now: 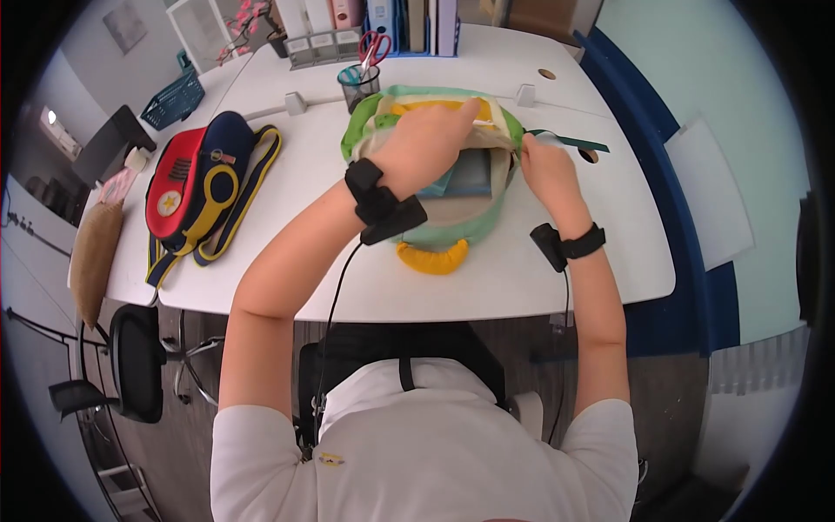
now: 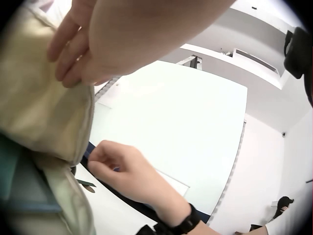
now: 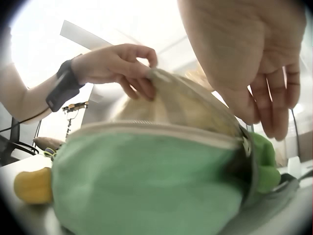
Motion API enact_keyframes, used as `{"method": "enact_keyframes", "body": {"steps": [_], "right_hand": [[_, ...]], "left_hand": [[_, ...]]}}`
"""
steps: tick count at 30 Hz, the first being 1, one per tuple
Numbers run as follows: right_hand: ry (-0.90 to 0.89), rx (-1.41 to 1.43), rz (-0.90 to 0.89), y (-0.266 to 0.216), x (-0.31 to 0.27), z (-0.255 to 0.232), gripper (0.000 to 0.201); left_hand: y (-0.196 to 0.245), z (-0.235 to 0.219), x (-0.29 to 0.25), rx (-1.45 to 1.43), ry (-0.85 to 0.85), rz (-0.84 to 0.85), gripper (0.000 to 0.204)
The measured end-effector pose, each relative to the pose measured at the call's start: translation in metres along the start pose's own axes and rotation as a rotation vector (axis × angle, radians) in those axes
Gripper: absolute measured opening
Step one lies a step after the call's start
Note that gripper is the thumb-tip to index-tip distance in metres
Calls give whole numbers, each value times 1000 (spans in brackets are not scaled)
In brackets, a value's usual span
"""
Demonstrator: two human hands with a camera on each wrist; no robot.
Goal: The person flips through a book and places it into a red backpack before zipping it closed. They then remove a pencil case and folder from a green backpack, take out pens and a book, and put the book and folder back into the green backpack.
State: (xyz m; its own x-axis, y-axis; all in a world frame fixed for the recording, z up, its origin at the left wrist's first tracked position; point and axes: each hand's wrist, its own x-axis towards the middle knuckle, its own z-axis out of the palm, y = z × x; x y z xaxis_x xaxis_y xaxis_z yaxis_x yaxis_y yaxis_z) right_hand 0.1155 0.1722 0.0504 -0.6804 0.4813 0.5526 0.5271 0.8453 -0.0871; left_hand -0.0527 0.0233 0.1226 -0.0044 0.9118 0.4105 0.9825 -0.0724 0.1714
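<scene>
A light green backpack (image 1: 452,228) with a cream lining lies unzipped on the white table (image 1: 600,287). My left hand (image 1: 426,150) grips the top edge of its raised flap (image 3: 171,100), fingertips on the lining in the left wrist view. A flat bluish item (image 1: 470,174) shows inside the opening. Beside the right end of the zipper is my right hand (image 1: 550,172), its fingers (image 3: 278,105) loosely bent and pointing down in the right wrist view, with nothing visible between them. The zipper pull (image 3: 246,145) hangs below that hand. A yellow padded piece (image 1: 432,258) sticks out toward me.
To the left lies a red and navy backpack (image 1: 187,178) with yellow-edged straps. Behind the green bag stand a mesh pen cup (image 1: 358,87) with scissors (image 1: 374,50) and a row of binders (image 1: 417,26). A dark green strap (image 1: 578,142) extends right. Cables trail from both wrist cameras.
</scene>
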Motion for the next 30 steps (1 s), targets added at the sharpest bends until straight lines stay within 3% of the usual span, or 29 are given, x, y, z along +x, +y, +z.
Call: {"method": "enact_keyframes", "body": {"steps": [1,2,4,8,13,17,20,22,25,28,30], "right_hand": [[31,-21,-60,-7,-1,-10,4],[51,19,-121,-18,-1,-20,4],[-122,282,-156,-37,-6,-28,7],[-432,545,-239,-58,-5,-15,25],[-437,445,-353,-69,1,31,64],[-454,240,-400,-77,6,40,80],[-715,210,-298,-85,21,34,83],[-754,288,-264,-87,27,30,76],[-703,322,-258,-86,26,35,59],[-592,293,-288,-81,18,39,44],[-521,271,-313,-77,12,38,39]], "left_hand": [[-1,-4,-1,21,-42,-26,16],[-11,2,-2,-1,38,69,20],[-32,18,-7,-43,197,266,31],[-48,21,-22,-141,68,333,47],[-67,19,-35,-80,-117,365,59],[-90,21,-55,182,-151,249,67],[-97,23,-68,365,-182,42,75],[-101,27,-73,409,-152,-116,73],[-103,30,-70,336,-258,-304,73],[-122,39,-71,-172,-316,-395,69],[-130,57,-73,-230,-263,-330,68]]}}
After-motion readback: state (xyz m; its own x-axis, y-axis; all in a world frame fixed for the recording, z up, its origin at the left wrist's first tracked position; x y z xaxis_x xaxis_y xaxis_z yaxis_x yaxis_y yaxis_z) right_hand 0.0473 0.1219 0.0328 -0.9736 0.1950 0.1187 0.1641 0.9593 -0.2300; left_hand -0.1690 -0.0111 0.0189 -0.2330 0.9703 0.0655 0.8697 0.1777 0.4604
